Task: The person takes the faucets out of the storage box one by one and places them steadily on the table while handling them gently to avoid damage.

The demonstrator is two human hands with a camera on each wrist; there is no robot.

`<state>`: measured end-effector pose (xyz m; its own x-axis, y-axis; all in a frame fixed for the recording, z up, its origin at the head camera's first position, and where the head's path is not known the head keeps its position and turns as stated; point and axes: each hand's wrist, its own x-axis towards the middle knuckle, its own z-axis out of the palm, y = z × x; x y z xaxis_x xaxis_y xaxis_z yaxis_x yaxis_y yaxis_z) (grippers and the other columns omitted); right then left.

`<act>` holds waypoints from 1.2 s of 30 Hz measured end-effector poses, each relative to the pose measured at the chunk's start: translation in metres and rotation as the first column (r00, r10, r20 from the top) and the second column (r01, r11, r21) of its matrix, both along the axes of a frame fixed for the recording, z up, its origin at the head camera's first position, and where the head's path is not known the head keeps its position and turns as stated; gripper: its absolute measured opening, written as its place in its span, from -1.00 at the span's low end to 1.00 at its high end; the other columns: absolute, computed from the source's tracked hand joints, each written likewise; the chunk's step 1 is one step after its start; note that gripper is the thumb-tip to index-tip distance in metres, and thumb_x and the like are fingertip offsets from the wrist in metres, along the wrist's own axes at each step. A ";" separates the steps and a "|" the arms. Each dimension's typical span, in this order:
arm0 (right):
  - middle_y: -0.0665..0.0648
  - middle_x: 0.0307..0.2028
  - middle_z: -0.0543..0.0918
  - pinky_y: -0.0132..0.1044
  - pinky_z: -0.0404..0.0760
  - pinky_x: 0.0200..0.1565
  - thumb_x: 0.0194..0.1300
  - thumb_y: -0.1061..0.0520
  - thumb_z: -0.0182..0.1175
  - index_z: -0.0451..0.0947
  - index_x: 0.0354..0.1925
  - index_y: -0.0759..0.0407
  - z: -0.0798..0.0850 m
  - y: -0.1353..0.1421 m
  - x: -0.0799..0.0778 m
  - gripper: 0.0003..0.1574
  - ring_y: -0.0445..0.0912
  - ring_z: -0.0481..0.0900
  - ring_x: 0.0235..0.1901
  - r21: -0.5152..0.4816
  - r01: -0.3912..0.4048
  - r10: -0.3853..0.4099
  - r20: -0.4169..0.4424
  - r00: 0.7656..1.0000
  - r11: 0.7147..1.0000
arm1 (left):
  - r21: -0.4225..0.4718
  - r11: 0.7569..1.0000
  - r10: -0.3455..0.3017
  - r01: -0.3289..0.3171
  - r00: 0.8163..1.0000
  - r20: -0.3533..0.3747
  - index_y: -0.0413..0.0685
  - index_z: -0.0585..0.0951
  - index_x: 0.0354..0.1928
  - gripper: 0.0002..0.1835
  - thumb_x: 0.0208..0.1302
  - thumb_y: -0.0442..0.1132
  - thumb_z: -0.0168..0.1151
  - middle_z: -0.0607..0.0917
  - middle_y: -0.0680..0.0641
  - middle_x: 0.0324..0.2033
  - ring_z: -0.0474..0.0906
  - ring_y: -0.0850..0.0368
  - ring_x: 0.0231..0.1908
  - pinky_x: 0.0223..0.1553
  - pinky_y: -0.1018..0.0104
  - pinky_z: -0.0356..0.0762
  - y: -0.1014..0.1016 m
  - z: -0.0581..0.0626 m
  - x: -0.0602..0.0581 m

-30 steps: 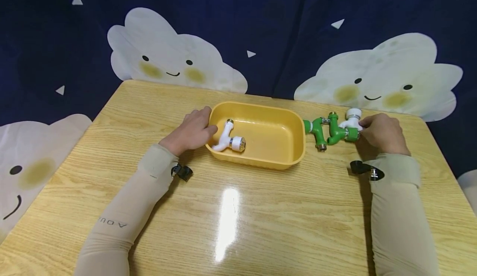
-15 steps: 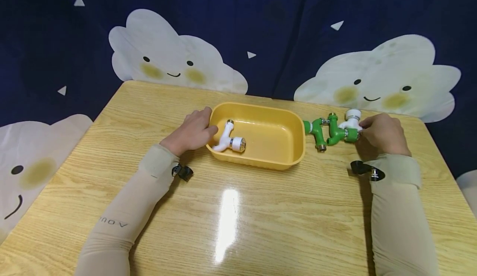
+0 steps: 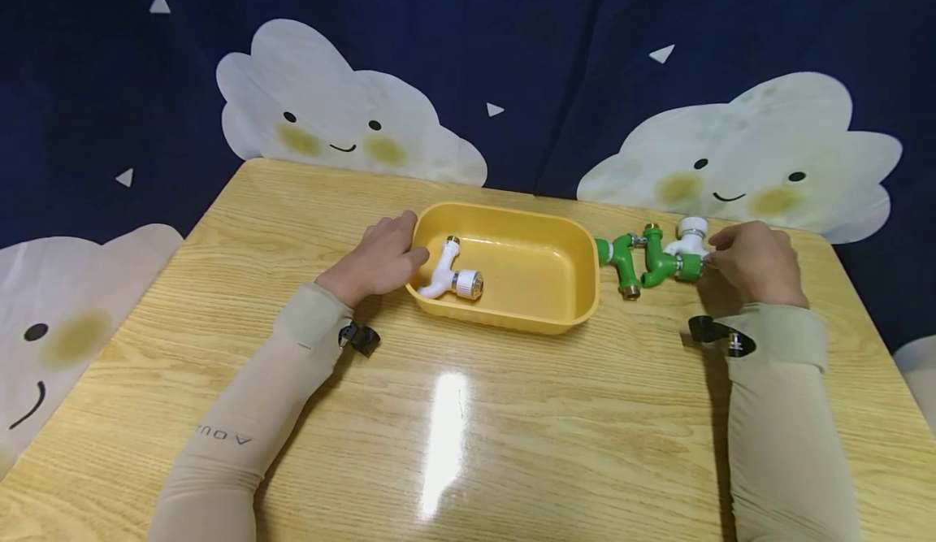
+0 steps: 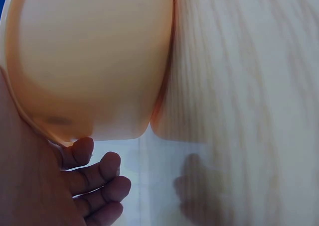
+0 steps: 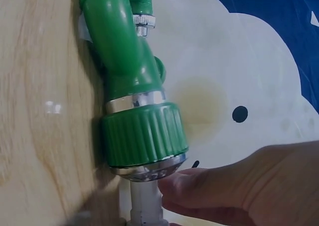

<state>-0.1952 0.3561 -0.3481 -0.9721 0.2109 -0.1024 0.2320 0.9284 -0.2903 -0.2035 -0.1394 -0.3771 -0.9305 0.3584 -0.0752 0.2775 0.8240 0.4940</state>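
Note:
My left hand [image 3: 380, 257] grips the left end of a yellow plastic basin [image 3: 530, 278], with the thumb over the rim. In the left wrist view the fingers [image 4: 107, 169] curl under the basin's outer wall [image 4: 94, 61]. Inside the basin, at its left, lies a white tap [image 3: 442, 272]. At the right my right hand [image 3: 756, 264] pinches a second white tap [image 3: 689, 240] between thumb and finger. A green tap [image 3: 660, 262] lies against that white one; its ribbed handle [image 5: 144, 136] partly covers the pinched spot in the right wrist view.
Another green tap [image 3: 623, 259] lies between the basin's right end and the first green tap. All stand on a wooden table [image 3: 570, 428] near its back edge. Behind hangs a dark blue curtain [image 3: 534, 30] with cloud faces.

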 end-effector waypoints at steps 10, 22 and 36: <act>0.56 0.16 0.59 0.28 0.40 0.03 0.42 0.17 0.25 0.62 0.12 0.42 0.008 -0.007 0.001 -0.58 0.46 0.49 0.09 0.000 0.004 -0.004 -0.097 0.995 1.000 | -0.002 1.000 0.002 -0.002 1.000 0.006 -0.14 0.39 -0.08 -0.72 0.43 -0.06 -0.09 0.43 -0.15 -0.33 0.34 -0.14 -0.15 -0.05 0.10 0.19 0.000 -0.001 0.000; 0.56 0.12 0.63 0.18 0.32 -0.07 0.43 0.08 0.26 0.64 0.12 0.39 0.020 -0.016 0.003 -0.55 0.48 0.43 0.06 0.017 -0.043 0.045 -0.131 0.990 0.999 | 0.000 1.000 -0.003 0.003 1.000 -0.004 -0.15 0.40 -0.09 -0.72 0.42 -0.07 -0.08 0.45 -0.15 -0.33 0.35 -0.14 -0.16 -0.05 0.10 0.20 0.000 -0.001 0.000; 0.55 0.10 0.65 0.27 0.40 0.01 0.43 -0.08 0.27 0.63 0.16 0.35 0.037 -0.034 0.010 -0.42 0.44 0.52 0.07 0.004 -0.113 0.113 -0.135 0.984 0.994 | 0.003 1.000 -0.002 0.002 1.000 0.012 -0.15 0.39 -0.07 -0.71 0.43 -0.06 -0.08 0.42 -0.15 -0.33 0.33 -0.13 -0.16 -0.04 0.09 0.18 0.000 0.001 0.001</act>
<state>-0.1850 0.3220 -0.3109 -0.9946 0.0990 0.0308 0.0844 0.9452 -0.3153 -0.2025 -0.1397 -0.3763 -0.9288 0.3607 -0.0853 0.2733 0.8217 0.5001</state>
